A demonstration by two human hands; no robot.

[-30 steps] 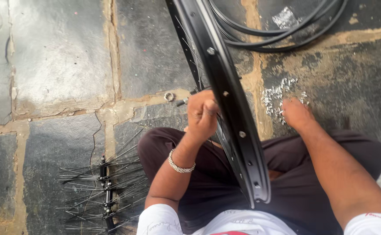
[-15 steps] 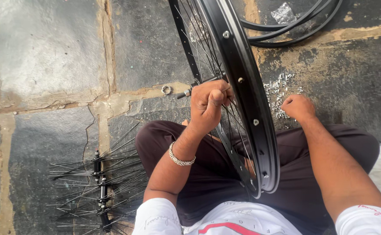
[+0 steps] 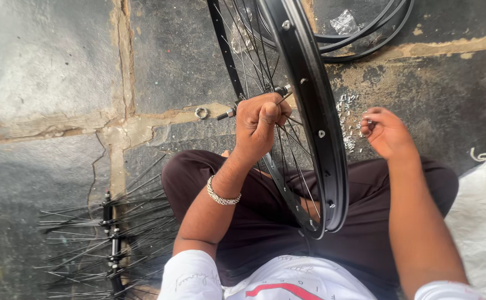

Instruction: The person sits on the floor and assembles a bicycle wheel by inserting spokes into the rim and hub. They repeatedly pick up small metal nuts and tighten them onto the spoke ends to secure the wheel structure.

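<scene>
Lap: black rim (image 3: 315, 111) upright between the knees, part laced, many spokes (image 3: 254, 55) in. Left hand (image 3: 259, 125) closed round spokes at the hub (image 3: 254, 103). Right hand (image 3: 384, 130) beyond the rim, fingers pinched on a small nipple, over the nipple pile (image 3: 347, 119). Floor left: spoked hubs (image 3: 109, 239) unbuilt. Far: spare rims (image 3: 365, 39), washer (image 3: 201, 113).

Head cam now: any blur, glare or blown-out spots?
Head view: soft daylight, no hard shadows; pale glare on the stone slab upper left; white sack at right nearly blown out; right hand slightly soft; left hand, rim and spokes fairly sharp; wide-angle bends the rim.
</scene>
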